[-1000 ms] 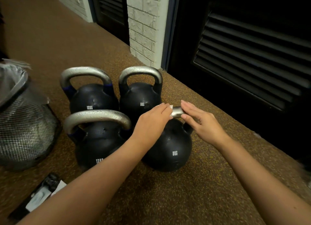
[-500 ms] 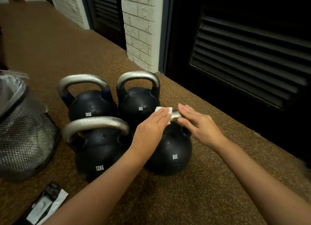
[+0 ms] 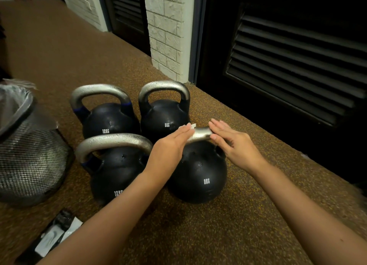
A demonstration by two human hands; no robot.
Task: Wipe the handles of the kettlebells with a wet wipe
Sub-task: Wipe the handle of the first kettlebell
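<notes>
Left hand (image 3: pixel 170 145), fingers flat, is pressing white wet wipe (image 3: pixel 191 127) onto rough silver metal handle (image 3: pixel 202 133) of near-right round black 8KG kettlebell (image 3: pixel 198 173); right hand (image 3: pixel 236 143), fingers straight, is resting on handle.

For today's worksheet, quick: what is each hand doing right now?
Left hand: open, straight fingers pressing the wet wipe on the handle.
Right hand: open, fingers resting flat on the same handle.

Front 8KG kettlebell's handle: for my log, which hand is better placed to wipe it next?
Left: the left hand presses the wet wipe onto the handle; the right hand only touches its other end.
</notes>
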